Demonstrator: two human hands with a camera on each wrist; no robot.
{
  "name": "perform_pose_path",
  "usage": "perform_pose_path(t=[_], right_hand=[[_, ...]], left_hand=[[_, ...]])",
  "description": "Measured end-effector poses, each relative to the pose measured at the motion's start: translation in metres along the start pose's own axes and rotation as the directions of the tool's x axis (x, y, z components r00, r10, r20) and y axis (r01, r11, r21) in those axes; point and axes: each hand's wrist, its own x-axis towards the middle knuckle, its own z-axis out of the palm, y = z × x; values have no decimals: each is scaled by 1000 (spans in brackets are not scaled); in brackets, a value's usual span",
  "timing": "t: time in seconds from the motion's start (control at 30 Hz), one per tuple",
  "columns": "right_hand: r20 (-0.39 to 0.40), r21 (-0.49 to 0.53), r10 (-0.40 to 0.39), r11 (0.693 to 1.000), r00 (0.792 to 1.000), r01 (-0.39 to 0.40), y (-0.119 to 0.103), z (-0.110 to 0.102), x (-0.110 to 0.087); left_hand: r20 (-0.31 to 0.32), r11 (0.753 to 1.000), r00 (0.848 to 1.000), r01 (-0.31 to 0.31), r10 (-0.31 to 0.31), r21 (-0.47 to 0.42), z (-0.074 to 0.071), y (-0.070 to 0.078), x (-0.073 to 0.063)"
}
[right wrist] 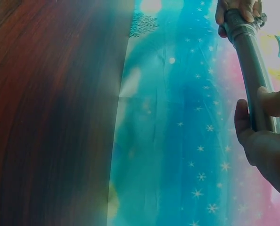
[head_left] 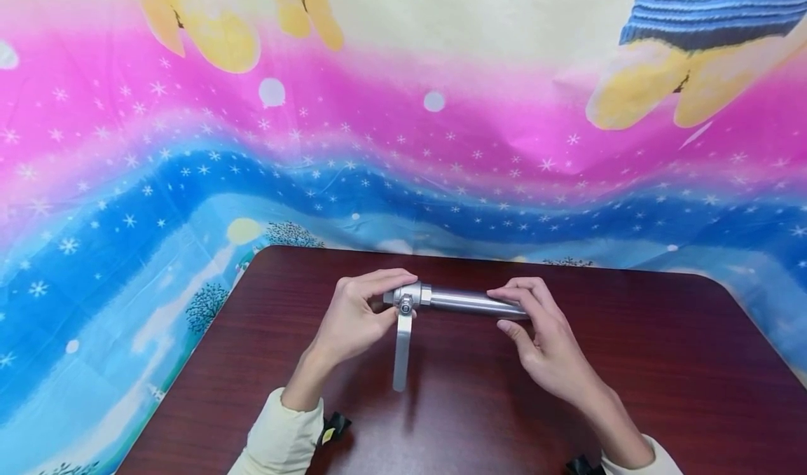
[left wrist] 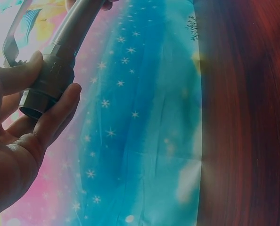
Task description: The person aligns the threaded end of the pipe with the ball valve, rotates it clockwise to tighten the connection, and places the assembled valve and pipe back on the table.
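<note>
A steel ball valve (head_left: 408,294) with a flat lever handle (head_left: 401,352) is joined to a smooth metal pipe (head_left: 463,302). My left hand (head_left: 353,314) grips the valve body between thumb and fingers, and the lever points toward me. At the pipe's far right end, my right hand (head_left: 548,342) holds it with the thumb below and fingers above. In the left wrist view the valve's hexagonal open end (left wrist: 34,103) shows between thumb and fingers. The right wrist view shows the pipe (right wrist: 253,70) running up to the left hand (right wrist: 239,10).
Beneath the hands lies a dark reddish-brown wooden table (head_left: 466,405) with rounded far corners. A colourful printed cloth (head_left: 403,146) with snowflakes hangs behind it and along its sides. Black straps (head_left: 334,427) sit at the wrists near the pale sleeves (head_left: 277,433).
</note>
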Motion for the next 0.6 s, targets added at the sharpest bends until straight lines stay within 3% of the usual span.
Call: perform_pose_path(t=[0.33,0.6], right_hand=[[-57,24,-22,999,998,23,0,1,1],[-60,16,-23,1000,998,24,1,-1,2]], left_hand=[[2,1000,1000,13,-13,20,-1,2,-1],[19,1000,1000,2,-2,-1,-1,2,-1]])
